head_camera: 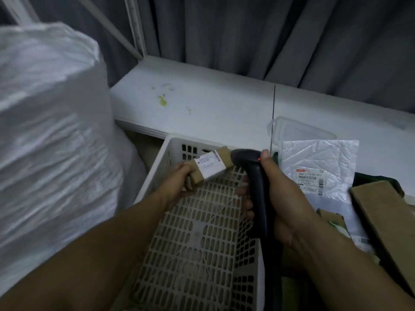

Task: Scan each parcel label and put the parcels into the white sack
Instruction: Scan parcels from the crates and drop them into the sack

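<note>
My left hand (177,181) grips a small brown cardboard parcel (211,167) with a white label facing up, held over the far end of a white perforated basket (197,232). My right hand (280,194) holds a black barcode scanner (253,176) by its handle, thumb on top, a small red light glowing on it. The scanner's head points left at the parcel's label from close by. A large white woven sack (49,131) bulges at the left, beside the basket.
A white table (202,102) with a yellowish smear runs behind the basket, grey curtains beyond. At the right lie a clear plastic mailer with a label (318,167), a clear lid (298,129) and brown cardboard parcels (386,225).
</note>
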